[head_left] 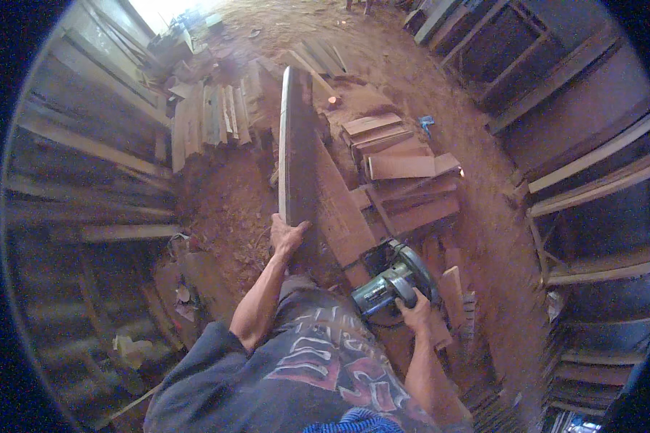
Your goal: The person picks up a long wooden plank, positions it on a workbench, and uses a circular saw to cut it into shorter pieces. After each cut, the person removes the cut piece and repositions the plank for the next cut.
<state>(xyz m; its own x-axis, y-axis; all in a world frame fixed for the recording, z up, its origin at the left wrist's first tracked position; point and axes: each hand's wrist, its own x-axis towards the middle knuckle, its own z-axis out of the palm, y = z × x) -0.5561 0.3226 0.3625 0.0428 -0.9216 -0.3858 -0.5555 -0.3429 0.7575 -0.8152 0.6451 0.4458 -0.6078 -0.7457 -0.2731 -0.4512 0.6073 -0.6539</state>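
My left hand (289, 234) is closed on the near end of a long wooden board (296, 151). The board stands on edge, with a pale narrow face on its left and a dark broad side, and stretches away from me. In my right hand (416, 312) is the handle of a dark green circular saw (393, 281). The saw is at my right, over or on reddish planks; whether its base rests on them is hard to tell. A wide reddish plank (343, 206) lies between the board and the saw. The fingertips of both hands are partly hidden.
Cut reddish boards (404, 155) are piled ahead on the right. A stack of pale slats (213, 115) lies at the far left. Sawdust (227, 191) and chips cover the floor. Timber frames (592, 159) line the right side, and more timber (87, 144) lines the left.
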